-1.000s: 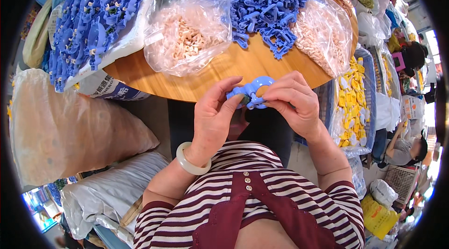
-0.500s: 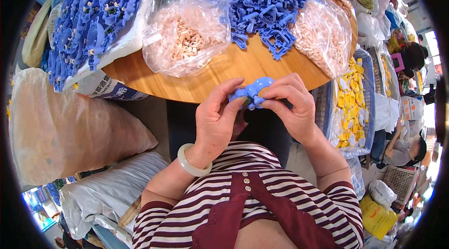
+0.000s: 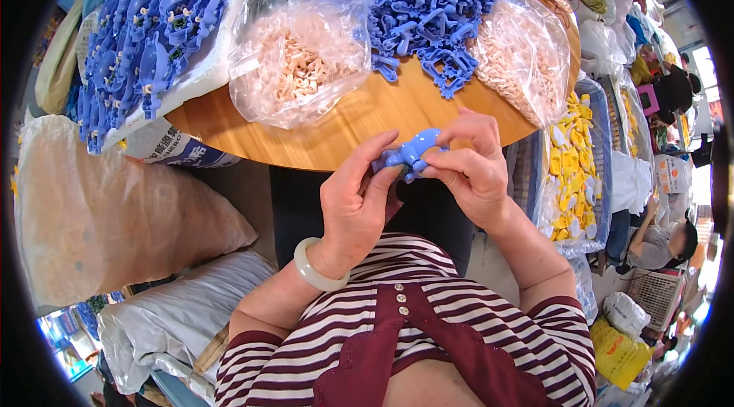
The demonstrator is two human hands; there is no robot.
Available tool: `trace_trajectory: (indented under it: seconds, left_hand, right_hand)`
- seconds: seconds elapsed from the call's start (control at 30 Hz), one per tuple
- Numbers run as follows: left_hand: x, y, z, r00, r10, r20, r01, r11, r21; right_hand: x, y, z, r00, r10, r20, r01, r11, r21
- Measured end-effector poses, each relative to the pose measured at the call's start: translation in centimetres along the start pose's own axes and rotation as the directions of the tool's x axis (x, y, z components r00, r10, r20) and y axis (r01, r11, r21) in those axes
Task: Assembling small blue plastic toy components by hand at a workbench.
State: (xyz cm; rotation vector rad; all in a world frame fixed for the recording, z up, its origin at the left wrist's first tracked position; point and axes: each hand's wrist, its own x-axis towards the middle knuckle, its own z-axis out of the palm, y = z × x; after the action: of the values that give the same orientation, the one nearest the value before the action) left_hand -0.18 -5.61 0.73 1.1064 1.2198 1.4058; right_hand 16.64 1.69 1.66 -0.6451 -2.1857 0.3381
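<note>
A small glossy blue plastic toy figure (image 3: 419, 145), rounded with short stubs, is held between my two hands just off the table's near edge. My left hand (image 3: 358, 191) pinches its left end between thumb and forefinger. From the other side, my right hand (image 3: 475, 170) grips it with thumb and fingertips. The fingers cover parts of the figure, so its full shape is hidden. Beyond my hands lie a heap of loose blue plastic parts (image 3: 405, 1), a clear bag of pale pink pieces (image 3: 302, 63) and a second bag of pale pieces (image 3: 527, 55).
The round wooden table (image 3: 306, 143) curves in front of me. At the left stands a white tray (image 3: 202, 89) of blue assemblies, above a large tan sack (image 3: 115, 208) and a grey bag (image 3: 176, 307). A blue crate (image 3: 604, 200) of yellow parts is at the right. A co-worker (image 3: 665, 242) sits farther right.
The blue figure has turned slightly between my fingers, and my right fingertips have shifted on it. The yellow-tan spot beside the right fingers no longer shows. Both hands stay in nearly the same place.
</note>
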Motion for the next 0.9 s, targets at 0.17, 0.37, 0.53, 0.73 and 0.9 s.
trace_trajectory:
  seconds: [0.17,0.37,0.53,0.73,0.9]
  left_hand:
    - [0.3,-0.19,0.23,0.986,0.165,-0.031,-0.161,0.982,0.102]
    - [0.63,-0.3,0.15,0.953,0.302,0.017,-0.299,0.931,0.209]
    - [0.74,-0.16,0.21,0.945,0.326,0.023,-0.319,0.905,0.28]
    - [0.82,-0.44,0.24,0.953,0.304,0.007,-0.294,0.917,0.269]
    - [0.88,-0.55,0.12,0.966,0.257,0.004,-0.252,0.943,0.217]
  right_hand:
    - [-0.22,-0.07,0.26,0.966,0.243,0.093,-0.26,0.913,0.315]
    - [-0.17,-0.3,0.19,0.92,0.36,0.158,-0.39,0.783,0.486]
    - [0.25,0.04,-0.27,0.925,0.33,0.19,-0.378,0.856,0.352]
    - [0.24,0.26,0.23,0.896,0.379,0.231,-0.444,0.779,0.443]
    - [0.49,0.4,-0.26,0.889,0.369,0.27,-0.454,0.788,0.416]
